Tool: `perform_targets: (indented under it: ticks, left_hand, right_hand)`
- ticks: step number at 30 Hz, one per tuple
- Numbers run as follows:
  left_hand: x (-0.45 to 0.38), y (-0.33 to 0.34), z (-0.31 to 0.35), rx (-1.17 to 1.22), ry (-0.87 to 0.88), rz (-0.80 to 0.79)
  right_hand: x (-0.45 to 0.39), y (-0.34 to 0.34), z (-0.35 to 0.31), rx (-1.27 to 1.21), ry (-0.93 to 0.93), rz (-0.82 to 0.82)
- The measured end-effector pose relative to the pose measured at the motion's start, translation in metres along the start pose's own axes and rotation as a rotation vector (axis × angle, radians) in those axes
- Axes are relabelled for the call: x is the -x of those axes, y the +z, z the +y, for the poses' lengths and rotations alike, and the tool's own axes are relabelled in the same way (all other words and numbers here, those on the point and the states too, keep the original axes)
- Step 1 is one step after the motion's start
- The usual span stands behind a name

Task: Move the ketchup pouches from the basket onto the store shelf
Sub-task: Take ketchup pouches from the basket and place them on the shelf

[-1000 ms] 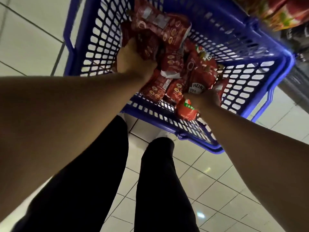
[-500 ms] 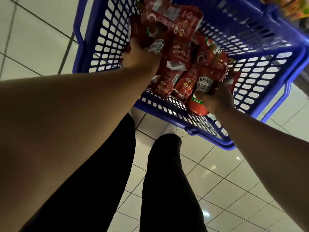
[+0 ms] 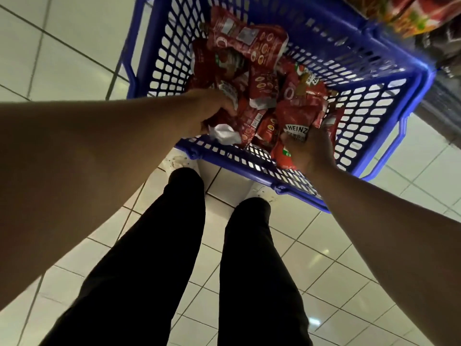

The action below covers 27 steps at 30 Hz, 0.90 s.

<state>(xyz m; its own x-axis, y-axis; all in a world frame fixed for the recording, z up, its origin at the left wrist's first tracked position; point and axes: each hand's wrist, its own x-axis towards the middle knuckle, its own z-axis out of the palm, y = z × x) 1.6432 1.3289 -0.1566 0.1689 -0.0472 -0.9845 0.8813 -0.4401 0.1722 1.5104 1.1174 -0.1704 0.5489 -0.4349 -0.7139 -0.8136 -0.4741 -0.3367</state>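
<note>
Since a second ago both hands have sunk toward the near wall of the basket (image 3: 389, 78), left hand (image 3: 212, 111) and right hand (image 3: 311, 151) each clutching ketchup pouches (image 3: 264, 86), seemingly gathering a load for the shelf.

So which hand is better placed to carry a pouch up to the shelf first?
Right, probably. The right hand already holds the Heinz pouch at the basket's near wall, on the side nearer the shelf stock. The left hand is buried in the pile.

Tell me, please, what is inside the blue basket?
The blue basket holds a heap of red ketchup pouches, with both hands gripping some. Whatever lies beneath the heap is covered.
</note>
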Motion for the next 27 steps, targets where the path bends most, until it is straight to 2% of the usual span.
perform_targets:
  ticks: [2, 6, 9, 12, 15, 18, 20, 23, 27]
  left_hand:
    - [0.028, -0.013, -0.003, 0.053, -0.002, -0.061]
    - [0.108, -0.023, 0.0, 0.042, 0.096, -0.063]
    - [0.182, -0.021, 0.011, 0.091, 0.18, -0.135]
    - [0.263, -0.02, 0.026, 0.139, 0.297, -0.15]
    - [0.356, -0.025, 0.05, 0.179, 0.416, -0.154]
    - [0.452, -0.023, 0.079, 0.243, 0.546, -0.249]
    - [0.512, -0.02, 0.095, 0.274, 0.657, -0.208]
    - [0.588, -0.015, 0.118, 0.235, 0.814, -0.058]
    - [0.672, -0.011, 0.148, 0.256, 0.984, -0.056]
  right_hand:
    - [0.022, -0.019, -0.011, -0.152, -0.011, -0.043]
    - [0.073, -0.064, -0.054, -0.667, 0.107, -0.198]
    - [0.112, -0.102, -0.096, -0.831, 0.139, -0.282]
    - [0.159, -0.151, -0.132, -0.837, 0.104, -0.325]
    - [0.217, -0.214, -0.17, -0.722, -0.044, -0.363]
    - [0.274, -0.286, -0.2, -0.632, -0.185, -0.3]
    - [0.309, -0.327, -0.218, -0.604, -0.262, -0.252]
    - [0.357, -0.382, -0.245, -0.667, -0.38, -0.245]
    - [0.417, -0.442, -0.288, -0.683, -0.606, -0.166]
